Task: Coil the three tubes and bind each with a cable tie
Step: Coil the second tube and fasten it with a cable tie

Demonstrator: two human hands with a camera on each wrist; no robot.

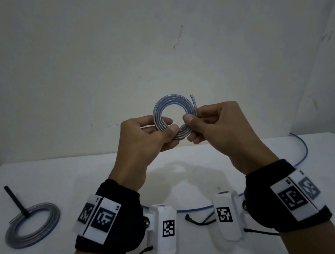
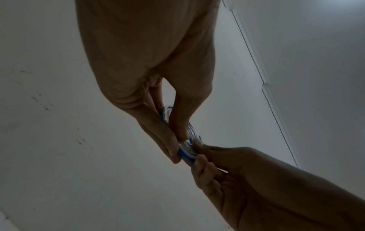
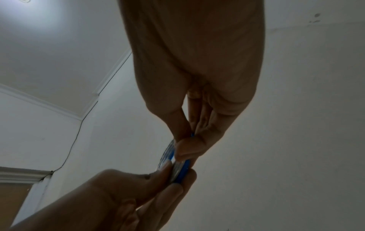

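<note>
I hold a small coil of clear, blue-striped tube (image 1: pixel 165 107) upright above the table, its free end sticking up at the top right. My left hand (image 1: pixel 158 131) pinches the coil's lower left between thumb and fingers. My right hand (image 1: pixel 192 123) pinches its lower right. Both wrist views show the same coil (image 2: pixel 186 150) (image 3: pixel 180 171) edge-on, squeezed between the fingertips of both hands. A second coiled tube (image 1: pixel 33 227), bound with a black cable tie (image 1: pixel 17 201) whose tail stands up, lies flat at the table's left. A third tube (image 1: pixel 301 149) lies uncoiled, curving along the right and behind my wrists.
A black cable tie (image 1: pixel 196 221) lies on the white table (image 1: pixel 104 176) between my wrists. A plain white wall stands behind the table. Thin black cords trail from the wrist cameras near the front edge.
</note>
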